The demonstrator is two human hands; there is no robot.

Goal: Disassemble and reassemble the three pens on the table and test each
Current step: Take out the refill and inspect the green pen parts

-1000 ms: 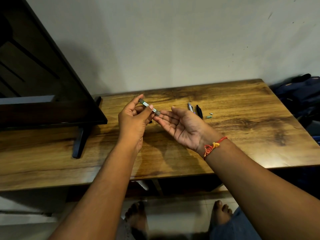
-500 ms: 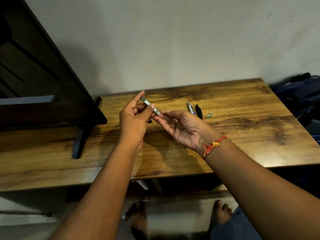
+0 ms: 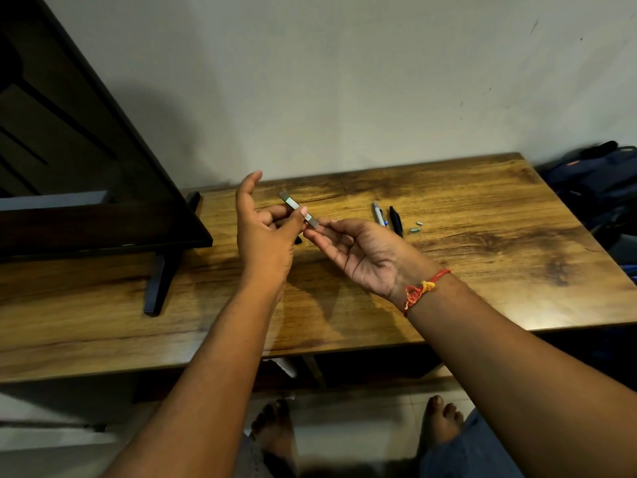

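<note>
My left hand (image 3: 265, 232) pinches a slim grey-green pen barrel (image 3: 293, 203) between thumb and fingers, its index finger raised. The barrel slants up-left above the wooden table (image 3: 482, 270). My right hand (image 3: 365, 253), palm up, has its curled fingertips at the barrel's lower end; whether they grip it I cannot tell. A silver-and-blue pen (image 3: 379, 212) and a black pen (image 3: 396, 220) lie side by side on the table to the right. Two small loose parts (image 3: 415, 229) lie just beyond them.
A dark flat screen (image 3: 86, 160) on a black foot (image 3: 160, 281) stands at the left of the table. A dark blue bag (image 3: 599, 188) lies off the table's right end. My bare feet are on the tiled floor below the front edge.
My left hand has lifted the barrel slightly and its index finger has straightened upward. My right hand's fingers have curled in from an open palm toward the barrel's lower end.
</note>
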